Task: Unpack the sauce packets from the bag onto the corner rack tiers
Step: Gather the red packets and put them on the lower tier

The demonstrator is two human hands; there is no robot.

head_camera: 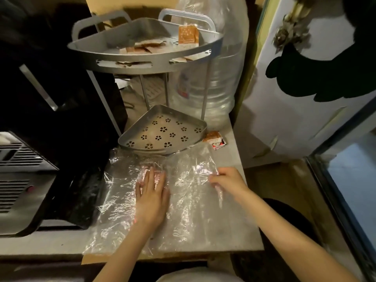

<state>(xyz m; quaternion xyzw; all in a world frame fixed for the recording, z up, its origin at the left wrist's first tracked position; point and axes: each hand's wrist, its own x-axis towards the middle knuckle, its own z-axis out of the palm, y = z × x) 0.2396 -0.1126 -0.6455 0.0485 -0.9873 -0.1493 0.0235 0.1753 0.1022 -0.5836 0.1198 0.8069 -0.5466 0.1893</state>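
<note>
**Bag pinned flat, edge pinched, packets mostly racked**

The right hand [225, 181] is pinched on the right edge of the clear plastic bag [183, 200]; the left hand [151, 192] is laid flat, fingers straight, pressing the film to the counter [234, 151]. Something reddish shows under the left fingertips, possibly a remaining packet. The film is best kept pinned while the edge is lifted, so the mouth opens. Sauce packets [146, 46] lie on the upper tier [142, 65]; the lower tier [162, 129] looks bare, and loose packets [214, 139] rest just beside it.
</note>
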